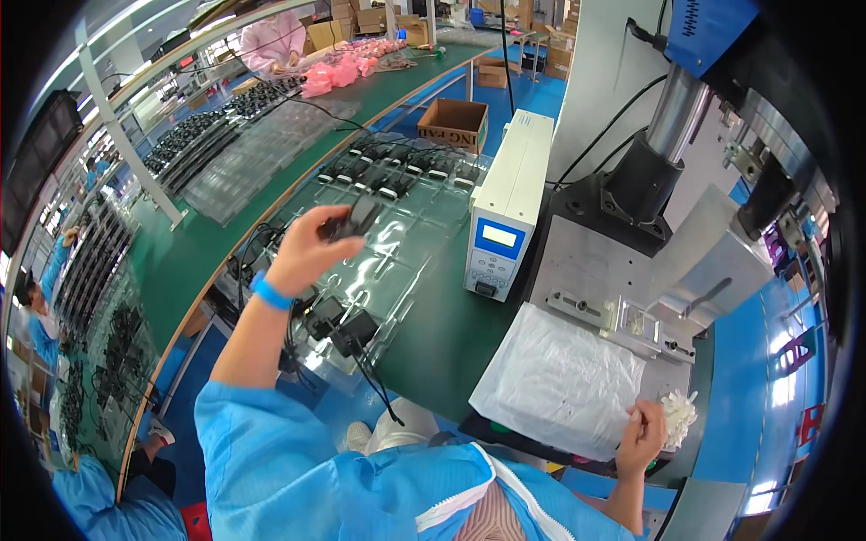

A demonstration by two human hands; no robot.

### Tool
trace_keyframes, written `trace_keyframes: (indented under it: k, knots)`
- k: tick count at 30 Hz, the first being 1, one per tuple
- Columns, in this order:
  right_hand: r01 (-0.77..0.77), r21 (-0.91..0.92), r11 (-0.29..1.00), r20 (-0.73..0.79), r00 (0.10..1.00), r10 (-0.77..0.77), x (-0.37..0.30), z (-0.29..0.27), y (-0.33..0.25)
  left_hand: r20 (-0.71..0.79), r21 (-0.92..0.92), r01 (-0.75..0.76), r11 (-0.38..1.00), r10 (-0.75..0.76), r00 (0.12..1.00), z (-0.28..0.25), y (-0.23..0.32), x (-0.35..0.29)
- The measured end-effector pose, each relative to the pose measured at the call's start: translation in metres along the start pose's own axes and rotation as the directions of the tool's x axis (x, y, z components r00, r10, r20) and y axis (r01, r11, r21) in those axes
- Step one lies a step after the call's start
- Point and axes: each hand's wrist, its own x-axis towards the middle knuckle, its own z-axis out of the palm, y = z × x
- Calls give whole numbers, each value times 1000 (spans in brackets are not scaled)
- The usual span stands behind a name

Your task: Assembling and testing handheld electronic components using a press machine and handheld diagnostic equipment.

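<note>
Green worktop [428,361], head view: the left hand [309,251] grips a black device [364,216] — slightly blurred — over a clear plastic tray [410,236], fingers closed round it. The right hand [640,437] is at the edge of a white plastic sheet [559,379], fingers curled; whether they grip anything cannot be told. Around: blue floor [735,406], a cardboard box [454,124], a long green bench [180,288].

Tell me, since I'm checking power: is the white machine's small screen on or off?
On, it appears: the screen shows bright pale yellow within the blue panel.
</note>
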Motion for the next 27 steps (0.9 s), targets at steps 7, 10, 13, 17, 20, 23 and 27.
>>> trace_keyframes:
  k: [7,10,13,17,20,23,27]
  knots:
    - [-303,590,749,378,923,76,57,16,-95,508,228,-540,810,375,776,-37,101,-138]
    - [-519,586,622,693,719,-53,74,45,-130,641,129,-616,777,409,650,-16,106,-149]
    - [-398,581,710,718,662,-216,68,58,-161,693,131,-728,672,463,553,1,111,-162]
    - [-38,515,856,771,456,-444,53,59,-177,717,134,-767,628,473,512,16,113,-177]
    - [198,446,873,782,389,-488,46,48,-184,699,142,-796,588,509,502,19,118,-177]
    - [421,369,828,583,590,-559,38,44,-184,693,184,-845,503,544,474,26,120,-178]
    - [485,278,829,407,722,-559,45,42,-174,327,298,-787,541,716,616,32,122,-173]
